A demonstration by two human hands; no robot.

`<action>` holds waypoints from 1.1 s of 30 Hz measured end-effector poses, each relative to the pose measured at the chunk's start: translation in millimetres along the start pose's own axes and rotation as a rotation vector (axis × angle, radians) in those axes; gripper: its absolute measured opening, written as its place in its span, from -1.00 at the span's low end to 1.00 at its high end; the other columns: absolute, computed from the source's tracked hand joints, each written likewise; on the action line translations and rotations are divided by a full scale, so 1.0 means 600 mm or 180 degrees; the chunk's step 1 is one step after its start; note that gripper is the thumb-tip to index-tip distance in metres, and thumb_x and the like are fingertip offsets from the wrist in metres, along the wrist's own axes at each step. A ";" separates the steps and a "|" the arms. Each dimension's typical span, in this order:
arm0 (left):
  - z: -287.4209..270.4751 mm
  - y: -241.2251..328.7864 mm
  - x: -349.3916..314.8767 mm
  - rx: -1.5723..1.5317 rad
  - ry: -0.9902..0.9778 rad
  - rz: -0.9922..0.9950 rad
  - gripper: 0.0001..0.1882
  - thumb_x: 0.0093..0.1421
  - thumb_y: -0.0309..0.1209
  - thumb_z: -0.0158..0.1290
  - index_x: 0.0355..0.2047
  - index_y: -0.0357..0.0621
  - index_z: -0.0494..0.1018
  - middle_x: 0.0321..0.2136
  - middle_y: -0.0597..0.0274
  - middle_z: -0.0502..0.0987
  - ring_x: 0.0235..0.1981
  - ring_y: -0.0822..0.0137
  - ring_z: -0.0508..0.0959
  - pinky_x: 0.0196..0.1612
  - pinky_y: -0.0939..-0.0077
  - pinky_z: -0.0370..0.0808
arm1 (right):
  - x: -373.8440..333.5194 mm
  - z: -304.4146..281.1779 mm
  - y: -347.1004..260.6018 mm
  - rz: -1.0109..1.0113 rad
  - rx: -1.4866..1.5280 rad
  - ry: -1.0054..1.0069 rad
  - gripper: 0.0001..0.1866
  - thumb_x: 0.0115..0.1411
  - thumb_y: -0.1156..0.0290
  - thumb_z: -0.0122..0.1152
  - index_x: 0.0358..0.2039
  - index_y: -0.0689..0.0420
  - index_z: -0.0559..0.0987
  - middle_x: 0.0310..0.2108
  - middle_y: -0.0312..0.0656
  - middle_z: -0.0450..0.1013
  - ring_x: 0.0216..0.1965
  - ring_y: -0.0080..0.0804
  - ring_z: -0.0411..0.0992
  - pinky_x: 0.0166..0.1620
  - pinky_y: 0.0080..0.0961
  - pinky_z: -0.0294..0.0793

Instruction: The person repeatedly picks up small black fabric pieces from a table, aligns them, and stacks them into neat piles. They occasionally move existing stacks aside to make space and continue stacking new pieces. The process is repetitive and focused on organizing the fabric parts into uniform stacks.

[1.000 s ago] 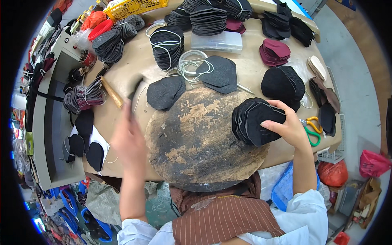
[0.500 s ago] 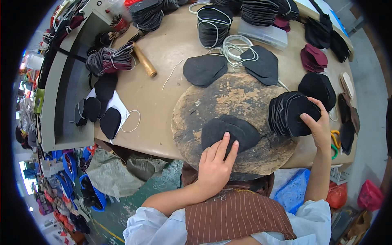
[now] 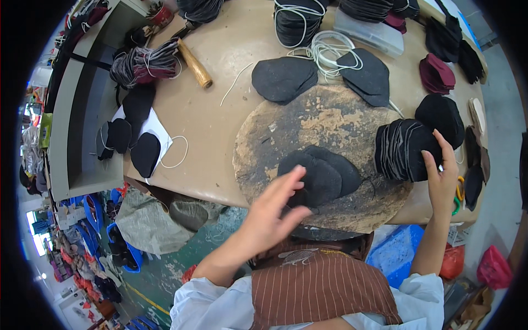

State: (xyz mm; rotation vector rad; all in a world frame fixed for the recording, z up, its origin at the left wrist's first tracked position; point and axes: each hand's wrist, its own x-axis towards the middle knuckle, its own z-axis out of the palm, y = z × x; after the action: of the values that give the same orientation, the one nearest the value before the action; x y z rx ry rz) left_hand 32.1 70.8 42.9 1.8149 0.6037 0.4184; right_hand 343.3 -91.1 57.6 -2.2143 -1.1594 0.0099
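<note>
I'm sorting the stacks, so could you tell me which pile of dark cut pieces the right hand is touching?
The fanned pile at the right edge of the round worn board, under the right hand; the others lie out of its reach.

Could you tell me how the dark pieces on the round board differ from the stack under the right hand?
The pieces on the board lie flat, only a few, overlapping. The stack holds many pieces, fanned on edge at the board's rim, with the right hand on it. Both are dark and similarly shaped.
</note>
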 end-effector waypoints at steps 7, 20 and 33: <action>-0.053 -0.050 -0.016 0.0062 0.1273 -0.0068 -0.64 0.15 -0.71 0.01 -0.02 -0.27 0.44 -0.14 0.08 0.52 -0.12 0.28 0.55 -0.04 0.49 0.47 | -0.007 0.006 0.004 0.0075 0.0085 0.0003 -0.55 0.18 0.46 0.16 0.10 0.27 0.41 0.08 -0.02 0.39 0.10 -0.22 0.35 0.17 -0.42 0.23; -0.006 -0.001 0.033 0.1094 0.0614 0.0060 -0.44 -0.08 -0.55 0.29 0.00 -0.16 0.44 -0.03 0.08 0.46 -0.02 0.16 0.47 0.01 0.37 0.41 | -0.007 -0.003 -0.009 0.0120 0.0190 0.0043 -0.55 0.09 0.53 0.24 0.03 0.25 0.45 0.00 -0.05 0.42 0.05 -0.23 0.38 0.13 -0.44 0.28; 0.042 0.021 0.055 0.2451 -0.0664 0.0661 -0.30 -0.10 -0.63 0.08 0.16 -0.22 0.27 0.15 -0.08 0.31 0.19 -0.06 0.31 0.22 0.03 0.22 | -0.022 0.006 0.030 0.0726 0.2223 0.0326 -0.56 0.42 0.25 -0.24 0.05 0.34 0.43 0.02 -0.10 0.42 0.10 -0.41 0.32 0.20 -0.52 0.18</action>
State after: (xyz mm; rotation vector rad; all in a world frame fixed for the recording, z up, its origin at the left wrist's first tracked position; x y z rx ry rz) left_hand 74.9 68.1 46.4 2.6323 0.4582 0.1237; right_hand 347.6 -106.7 41.5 -1.6791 -0.6934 0.3400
